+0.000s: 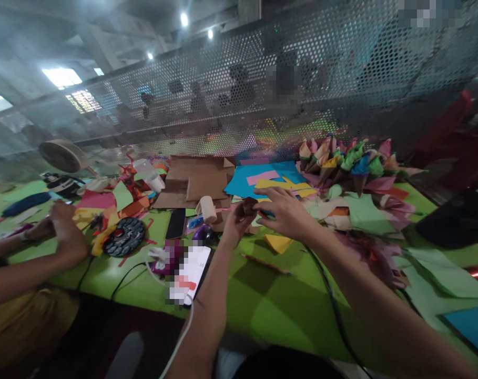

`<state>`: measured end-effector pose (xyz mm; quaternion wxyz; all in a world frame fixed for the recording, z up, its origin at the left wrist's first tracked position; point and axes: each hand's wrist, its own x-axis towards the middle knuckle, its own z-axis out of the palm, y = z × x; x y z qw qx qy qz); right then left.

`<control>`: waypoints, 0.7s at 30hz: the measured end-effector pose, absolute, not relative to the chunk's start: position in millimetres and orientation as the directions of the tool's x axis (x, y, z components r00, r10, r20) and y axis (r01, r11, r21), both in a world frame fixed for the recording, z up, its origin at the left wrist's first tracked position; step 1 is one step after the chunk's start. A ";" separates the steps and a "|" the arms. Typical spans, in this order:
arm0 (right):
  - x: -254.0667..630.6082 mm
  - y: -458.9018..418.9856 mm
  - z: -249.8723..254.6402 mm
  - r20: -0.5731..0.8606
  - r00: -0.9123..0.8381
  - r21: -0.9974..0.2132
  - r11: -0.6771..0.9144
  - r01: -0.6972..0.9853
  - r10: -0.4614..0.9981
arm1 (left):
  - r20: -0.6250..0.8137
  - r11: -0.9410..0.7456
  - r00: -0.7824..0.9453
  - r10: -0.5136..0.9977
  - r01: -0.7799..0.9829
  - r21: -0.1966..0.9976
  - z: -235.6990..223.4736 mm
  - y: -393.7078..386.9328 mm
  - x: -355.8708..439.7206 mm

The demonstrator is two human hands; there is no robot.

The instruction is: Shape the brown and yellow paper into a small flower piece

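Here's the left hand, pinching one small brown piece just in front of the blue sheet. The right hand, also in front of the blue sheet, curls its fingers over that piece; whether it grips too, I can't tell! Resting on the blue sheet: one pink slip and yellow scraps, overlapping beyond a sure count. Nearer than the sheet, down on the bench: one yellow piece and one thin stick. Left of the sheet, one cream roll and two phones: one dark phone, one lit phone. Right of it, a crowd of paper cones, too bunched to count. Far left of it, one round black tray and one co-worker's two forearms.
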<state>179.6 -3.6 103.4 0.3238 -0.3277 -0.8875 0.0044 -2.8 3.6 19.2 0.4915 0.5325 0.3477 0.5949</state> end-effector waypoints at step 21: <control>181.5 4.3 98.6 0.622 -0.513 -0.294 0.783 0.548 0.592 | 0.211 -0.188 0.069 0.975 -0.249 0.950 25.6 -3.1 -3.0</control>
